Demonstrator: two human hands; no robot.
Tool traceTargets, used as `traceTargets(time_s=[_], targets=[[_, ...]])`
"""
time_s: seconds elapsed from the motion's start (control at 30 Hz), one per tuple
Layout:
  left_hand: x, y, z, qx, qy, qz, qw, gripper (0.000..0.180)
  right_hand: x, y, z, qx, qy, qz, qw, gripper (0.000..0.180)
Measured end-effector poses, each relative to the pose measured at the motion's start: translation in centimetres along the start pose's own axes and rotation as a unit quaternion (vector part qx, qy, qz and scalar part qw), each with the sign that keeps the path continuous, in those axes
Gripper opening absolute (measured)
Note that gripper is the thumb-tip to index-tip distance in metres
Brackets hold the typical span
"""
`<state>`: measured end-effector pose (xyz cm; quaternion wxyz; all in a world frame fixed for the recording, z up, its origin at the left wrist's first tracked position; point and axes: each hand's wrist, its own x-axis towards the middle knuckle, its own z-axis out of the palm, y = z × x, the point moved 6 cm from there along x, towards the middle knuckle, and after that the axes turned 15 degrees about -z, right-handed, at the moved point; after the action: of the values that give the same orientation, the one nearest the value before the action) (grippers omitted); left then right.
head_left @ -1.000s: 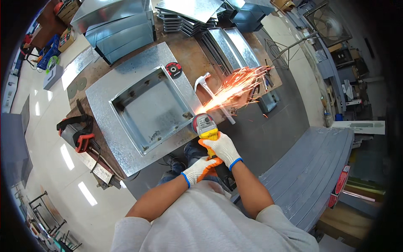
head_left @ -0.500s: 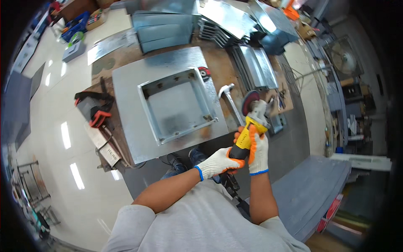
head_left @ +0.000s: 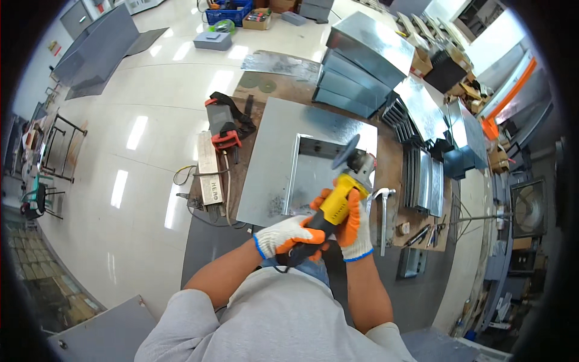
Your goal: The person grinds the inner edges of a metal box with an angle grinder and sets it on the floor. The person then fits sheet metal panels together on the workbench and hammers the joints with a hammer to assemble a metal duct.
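Observation:
Both my hands, in white knit gloves with orange palms, are closed round a yellow-and-black angle grinder [head_left: 336, 209]. My left hand [head_left: 288, 237] wraps the black rear end, where the cord leaves. My right hand [head_left: 357, 232] grips the yellow body just behind the metal head. The grinder's round disc [head_left: 345, 152] points up and away from me, above a shallow square metal frame [head_left: 295, 175]. That frame sits on a flat grey sheet-metal panel [head_left: 265, 163] and is partly hidden by the grinder and my hands. A claw hammer [head_left: 383, 220] lies right of the panel.
A red-and-black machine with a strap [head_left: 223, 123] stands left of the panel, beside a long pale box [head_left: 209, 169] with cables. Stacked sheet-metal boxes [head_left: 356, 78] rise at the far right. Folded metal channels [head_left: 424, 181] and small hand tools [head_left: 429, 234] lie at the right.
The grinder has come left with both hands, from beside the hammer to over the square frame. My view has turned, so the table now appears farther right.

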<state>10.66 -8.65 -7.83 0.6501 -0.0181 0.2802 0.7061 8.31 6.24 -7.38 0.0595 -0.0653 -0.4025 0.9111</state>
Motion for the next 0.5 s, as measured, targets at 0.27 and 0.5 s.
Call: traceTargets(time_s=[0.27,0.5], targets=[[-11.1,-1.3,-9.9,0.103,0.432,0.159,0.882,0.046,-3.9,4.8,-7.0,-0.231,-0.028,0.076,0.969,0.054],[-12.9,-3.9,-17.6,0.257,0.653,0.037,0.712,0.059,-16.4,4.2,-22.8,-0.497,0.078,0.213,0.837,0.051]])
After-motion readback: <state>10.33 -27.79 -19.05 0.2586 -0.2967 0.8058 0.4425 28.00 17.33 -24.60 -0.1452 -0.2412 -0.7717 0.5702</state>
